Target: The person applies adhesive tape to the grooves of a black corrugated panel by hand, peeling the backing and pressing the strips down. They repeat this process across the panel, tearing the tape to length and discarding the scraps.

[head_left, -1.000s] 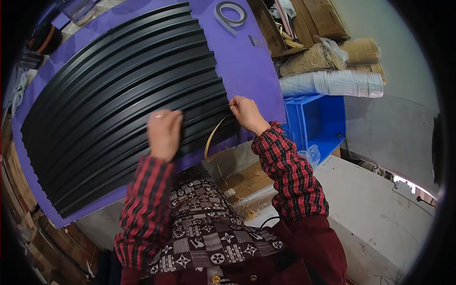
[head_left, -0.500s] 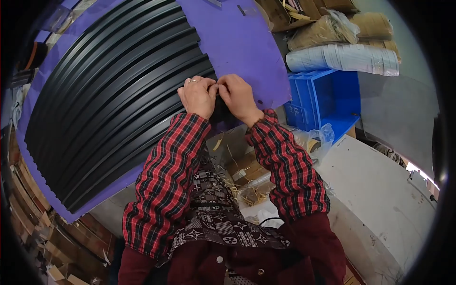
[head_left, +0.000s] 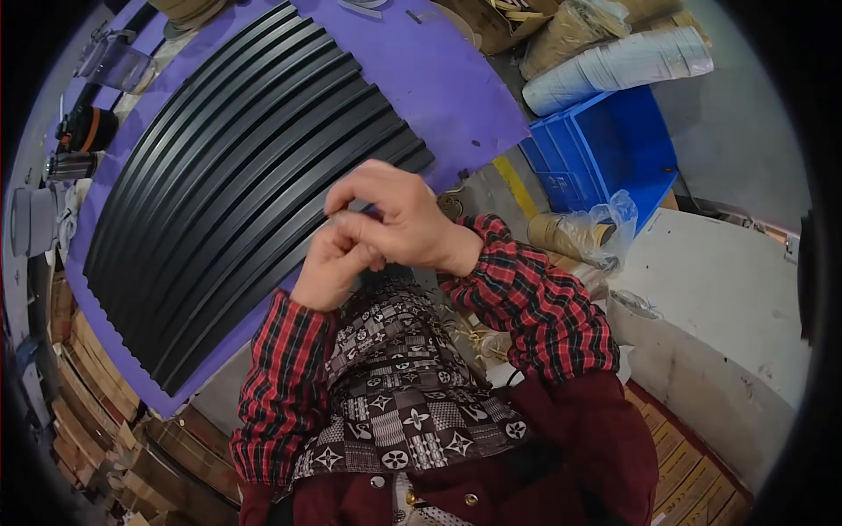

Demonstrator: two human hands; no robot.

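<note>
Several long black ridged strips [head_left: 237, 167] lie side by side on a purple tabletop [head_left: 447, 96], their right ends stepped. In front of the nearest strips, close to my apron, my two hands are together. My left hand [head_left: 331, 266] is closed, its thumb and fingers pressed together. Over it, my right hand [head_left: 396, 217] has curled fingers that meet the left fingertips. Anything between the fingers is too small or too hidden to make out.
At the right stands a blue crate [head_left: 605, 153] on its side, with a white wrapped bundle [head_left: 618, 70] above it. A white surface [head_left: 719, 298] lies to the right. Black jars [head_left: 88, 130] stand at the table's left edge. Cardboard [head_left: 88, 351] is at lower left.
Both hands have come back from the strips' right end toward my body, the right now over the left. The view has shifted, so more of the table's left side shows.
</note>
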